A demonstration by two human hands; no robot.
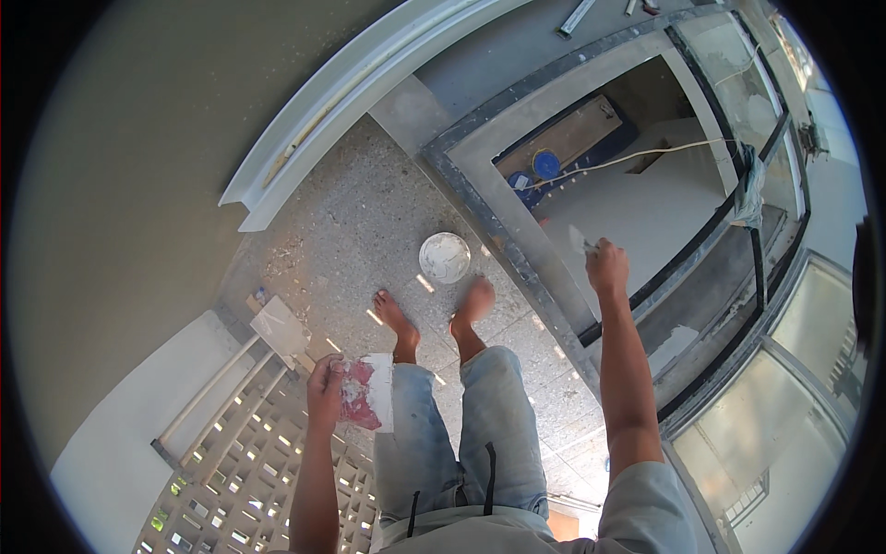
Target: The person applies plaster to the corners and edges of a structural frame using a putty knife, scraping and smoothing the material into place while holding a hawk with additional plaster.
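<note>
My left hand (324,390) is closed on the edge of a flat rectangular putty board (367,395), red and white with white paste smeared over it. It is held beside my left thigh. Out to the right, my right hand (608,267) grips a small putty knife (580,240), its pale blade pointing up and left toward the frame opening. The blade appears apart from any surface. On the floor ahead of my bare feet stands a round bucket (445,258) with white paste inside.
A dark-edged frame (517,263) with a large opening runs along my right. Through it show a blue-lidded container (546,163) and a thin cable (637,159). A white channel-shaped ledge (318,125) curves along the left wall. A pale tile-like piece (281,325) lies near a perforated block screen (268,462).
</note>
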